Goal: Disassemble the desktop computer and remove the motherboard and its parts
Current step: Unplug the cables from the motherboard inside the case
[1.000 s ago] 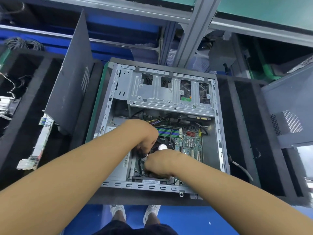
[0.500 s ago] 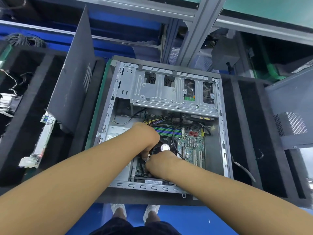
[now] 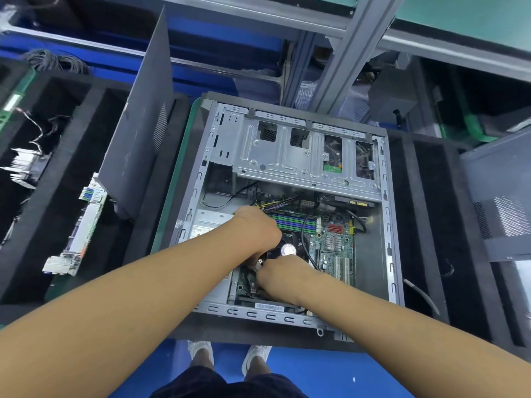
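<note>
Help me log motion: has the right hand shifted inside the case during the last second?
No, not noticeably: the right hand stays just on the near side of the fan's round sticker, beside the left hand.

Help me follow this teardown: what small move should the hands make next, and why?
Probably pull the white plug straight up off the motherboard. The left hand seems to pinch it beside the fan, the right hand rests next to it, its fingers hidden, and the board sits in the case with cables attached.
</note>
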`<state>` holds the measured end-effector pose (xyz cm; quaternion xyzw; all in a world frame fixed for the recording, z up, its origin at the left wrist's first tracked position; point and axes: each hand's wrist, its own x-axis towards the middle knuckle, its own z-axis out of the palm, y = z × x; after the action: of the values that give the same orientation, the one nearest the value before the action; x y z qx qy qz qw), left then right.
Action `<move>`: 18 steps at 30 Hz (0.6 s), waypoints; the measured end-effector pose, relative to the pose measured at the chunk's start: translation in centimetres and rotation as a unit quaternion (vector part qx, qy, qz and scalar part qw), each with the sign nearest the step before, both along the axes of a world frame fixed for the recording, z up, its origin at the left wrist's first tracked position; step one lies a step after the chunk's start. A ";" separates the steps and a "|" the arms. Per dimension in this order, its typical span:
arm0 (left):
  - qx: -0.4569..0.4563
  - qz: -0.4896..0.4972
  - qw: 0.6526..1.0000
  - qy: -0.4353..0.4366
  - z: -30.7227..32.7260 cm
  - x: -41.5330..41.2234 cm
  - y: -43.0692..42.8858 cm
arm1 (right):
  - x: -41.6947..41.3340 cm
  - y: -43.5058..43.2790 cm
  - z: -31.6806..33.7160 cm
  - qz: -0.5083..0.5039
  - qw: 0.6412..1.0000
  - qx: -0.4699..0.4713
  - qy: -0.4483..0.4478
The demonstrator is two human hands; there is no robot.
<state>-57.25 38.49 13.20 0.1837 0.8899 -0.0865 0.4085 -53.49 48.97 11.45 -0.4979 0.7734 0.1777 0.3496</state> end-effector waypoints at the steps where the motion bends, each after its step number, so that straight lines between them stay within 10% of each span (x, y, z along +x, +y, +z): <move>1: 0.001 -0.001 1.000 0.000 0.1 0.0 0.0 | 0.0 0.0 0.1 -0.001 1.000 -0.001 -0.008; 13: -0.001 -0.018 1.000 -0.011 0.3 -0.1 0.0 | -1.0 2.6 1.1 -0.073 0.986 -0.113 -0.095; 18: 0.015 -0.018 0.996 -0.081 1.3 -1.0 -0.2 | -1.9 4.3 1.5 -0.276 0.904 -0.126 -0.302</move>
<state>-58.20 38.28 14.48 0.2119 0.8516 -0.0658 0.4748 -55.41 53.29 12.90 -0.3340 0.7531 -0.1839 0.5362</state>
